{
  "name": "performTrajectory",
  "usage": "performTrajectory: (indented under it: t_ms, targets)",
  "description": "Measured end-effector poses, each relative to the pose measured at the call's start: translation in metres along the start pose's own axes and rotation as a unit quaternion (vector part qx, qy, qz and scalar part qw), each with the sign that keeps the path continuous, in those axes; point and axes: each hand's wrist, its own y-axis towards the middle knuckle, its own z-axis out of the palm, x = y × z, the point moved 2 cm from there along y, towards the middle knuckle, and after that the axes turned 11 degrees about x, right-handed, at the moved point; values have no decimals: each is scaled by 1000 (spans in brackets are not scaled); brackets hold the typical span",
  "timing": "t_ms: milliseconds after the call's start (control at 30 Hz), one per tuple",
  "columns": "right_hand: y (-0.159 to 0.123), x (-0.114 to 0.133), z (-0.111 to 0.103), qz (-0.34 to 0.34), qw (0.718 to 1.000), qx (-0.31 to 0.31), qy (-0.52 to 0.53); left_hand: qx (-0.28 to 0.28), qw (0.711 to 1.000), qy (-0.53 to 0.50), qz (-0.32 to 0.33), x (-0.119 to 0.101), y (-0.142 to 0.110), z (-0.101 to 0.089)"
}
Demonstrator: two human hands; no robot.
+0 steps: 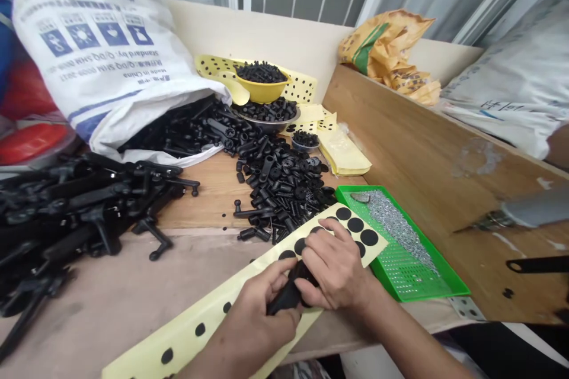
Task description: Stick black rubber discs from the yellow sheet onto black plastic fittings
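Note:
My left hand (pixel 255 320) and my right hand (pixel 335 269) are both closed on a small black plastic part (pixel 288 293) held between them, just above a long yellow backing strip (pixel 213 317) that carries round black pads (pixel 355 224). The right fingers pinch the part's upper end, and the left fingers grip its lower end. Behind the hands lies a heap of black plastic parts (pixel 284 183).
A green tray (pixel 422 281) with small metal screws sits right of the strip. A white sack (pixel 106 41) spills black parts. Assembled black handles (pixel 66 213) pile at left. Yellow bowl (pixel 262 92), metal bowl (pixel 284 125) and yellow sheets (pixel 344 154) stand farther back. A tool (pixel 524 213) lies at right.

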Motion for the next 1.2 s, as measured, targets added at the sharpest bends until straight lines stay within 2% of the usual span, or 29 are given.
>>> performTrajectory:
  t_ms: [100, 200, 367, 467, 533, 667, 733, 800, 900, 967, 1067, 1200]
  targets:
    - [2, 1, 6, 20, 1000, -19, 4, -45, 990, 132, -21, -3, -3, 3]
    - [-1, 1, 16, 43, 998, -28, 24, -94, 967, 237, -26, 7, -6, 12]
    - [-2, 2, 28, 73, 996, -30, 42, -190, 910, 365, 47, 34, -11, 30]
    - [-2, 3, 32, 90, 994, -38, 56, -215, 878, 421, 77, 42, -13, 33]
    - [-1, 4, 33, 95, 992, -43, 66, -210, 888, 405, 62, 43, -14, 31]
    - [-2, 9, 26, 83, 992, -47, 89, -144, 950, 274, 22, 37, -18, 18]
    - [-3, 11, 19, 70, 986, -43, 146, -122, 960, 250, 18, 33, -20, 9]
    - [-7, 11, 12, 80, 965, -30, 249, -133, 945, 296, 41, 29, -23, -1]
    - [-14, 9, 7, 142, 906, 16, 398, -157, 888, 414, 123, 22, -28, -13]
    - [-17, 7, 5, 172, 869, 60, 460, -149, 863, 456, 160, 18, -31, -17]
    - [-16, 6, 3, 180, 839, 109, 501, -137, 856, 466, 179, 15, -33, -17]
    - [-13, 6, 0, 176, 841, 122, 497, -128, 864, 447, 194, 14, -37, -18]
